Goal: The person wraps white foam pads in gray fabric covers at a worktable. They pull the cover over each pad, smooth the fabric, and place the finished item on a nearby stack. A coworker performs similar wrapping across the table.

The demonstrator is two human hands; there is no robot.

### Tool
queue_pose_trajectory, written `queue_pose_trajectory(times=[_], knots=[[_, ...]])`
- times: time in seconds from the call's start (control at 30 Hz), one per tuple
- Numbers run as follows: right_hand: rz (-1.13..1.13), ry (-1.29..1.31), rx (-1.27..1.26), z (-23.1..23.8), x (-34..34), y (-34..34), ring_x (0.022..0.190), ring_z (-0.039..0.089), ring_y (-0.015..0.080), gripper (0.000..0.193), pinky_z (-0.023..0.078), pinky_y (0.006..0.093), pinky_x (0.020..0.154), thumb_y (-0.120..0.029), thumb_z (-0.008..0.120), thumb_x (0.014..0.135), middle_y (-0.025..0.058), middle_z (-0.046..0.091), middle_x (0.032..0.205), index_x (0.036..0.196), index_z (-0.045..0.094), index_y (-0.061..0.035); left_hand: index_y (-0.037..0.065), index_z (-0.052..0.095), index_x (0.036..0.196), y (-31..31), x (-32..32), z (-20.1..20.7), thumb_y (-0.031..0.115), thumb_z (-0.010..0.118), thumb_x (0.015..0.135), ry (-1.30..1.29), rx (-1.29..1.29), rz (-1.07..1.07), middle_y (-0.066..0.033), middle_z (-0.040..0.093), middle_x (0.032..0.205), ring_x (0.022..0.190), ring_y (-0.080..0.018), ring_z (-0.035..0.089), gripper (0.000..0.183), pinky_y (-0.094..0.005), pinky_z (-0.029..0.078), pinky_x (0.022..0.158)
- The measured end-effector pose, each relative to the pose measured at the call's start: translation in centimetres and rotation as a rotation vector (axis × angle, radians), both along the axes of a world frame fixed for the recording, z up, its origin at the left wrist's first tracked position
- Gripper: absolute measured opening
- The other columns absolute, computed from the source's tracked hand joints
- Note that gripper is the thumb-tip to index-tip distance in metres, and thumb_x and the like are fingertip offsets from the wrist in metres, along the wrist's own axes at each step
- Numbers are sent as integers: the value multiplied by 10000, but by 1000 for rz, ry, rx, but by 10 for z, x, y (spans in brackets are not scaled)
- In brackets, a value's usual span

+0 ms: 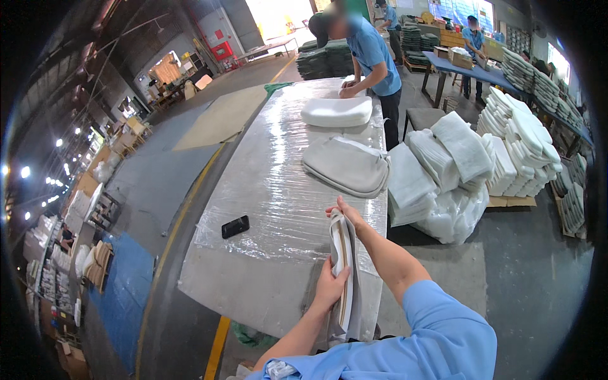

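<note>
I hold a flat grey cushion cover (344, 269) upright on its edge at the near right side of a long table (266, 190) wrapped in clear plastic film. My left hand (329, 288) grips the cover's near end. My right hand (344, 212) grips its far top end. Further along the table lies a pile of grey covers (347, 166), and beyond it a white foam pillow (335, 111).
A black phone (235, 226) lies on the table left of my hands. A person in a blue shirt (375, 54) leans over the table's far end. Stacks of white foam pillows (519, 145) and bagged bundles (443, 171) stand on the floor to the right.
</note>
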State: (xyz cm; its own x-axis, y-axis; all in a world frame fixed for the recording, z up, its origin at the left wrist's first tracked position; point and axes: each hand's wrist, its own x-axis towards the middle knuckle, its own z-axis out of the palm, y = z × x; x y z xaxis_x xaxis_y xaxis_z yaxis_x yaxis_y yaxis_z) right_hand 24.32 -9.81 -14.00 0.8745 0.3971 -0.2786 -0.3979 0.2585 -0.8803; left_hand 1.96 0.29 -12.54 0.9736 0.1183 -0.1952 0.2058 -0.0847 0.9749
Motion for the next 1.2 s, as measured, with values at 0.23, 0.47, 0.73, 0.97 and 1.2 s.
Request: queue_pose_trajectory(times=[0.23, 0.47, 0.73, 0.97, 1.2], knots=[[-30, 114, 63, -51, 14, -26, 734, 653, 209, 864, 545, 370, 699, -856, 429, 943, 85, 709, 838, 1007, 732, -50, -44, 290, 1599, -28, 38, 31, 310, 649, 1017, -16, 275, -58, -273, 507, 1534, 1406, -379, 529, 770, -429, 410, 1159], [-139, 58, -129, -36, 0, -14, 667, 612, 166, 781, 496, 324, 622, -789, 490, 973, 48, 670, 726, 978, 770, -60, -76, 262, 1600, -28, 37, 14, 273, 641, 1016, -51, 111, -25, -291, 439, 1583, 1464, -380, 462, 779, -419, 363, 1199], [-182, -210, -36, -2, -23, -37, 1022, 630, 190, 544, 489, 330, 903, -521, 515, 1088, 92, 695, 1131, 1311, 702, -61, -48, 337, 1576, -34, 47, -10, 205, 638, 1020, -220, 89, -14, -257, 506, 1530, 1403, -344, 525, 682, -402, 402, 1161], [123, -318, -211, 37, -23, -52, 1112, 574, 125, 678, 457, 262, 984, -103, 598, 920, 90, 594, 1406, 1587, 474, -98, -26, 619, 1363, -10, 96, -3, 244, 611, 1029, -140, -90, 115, -198, 720, 1250, 1191, -304, 678, 430, -395, 494, 1030], [203, -304, -309, 38, -3, -43, 896, 605, 114, 623, 505, 261, 807, -80, 616, 911, 92, 696, 1182, 1529, 536, -81, -14, 746, 1157, -4, 163, 13, 245, 634, 997, -54, 309, 379, -245, 757, 1044, 976, -385, 723, 325, -446, 533, 887]])
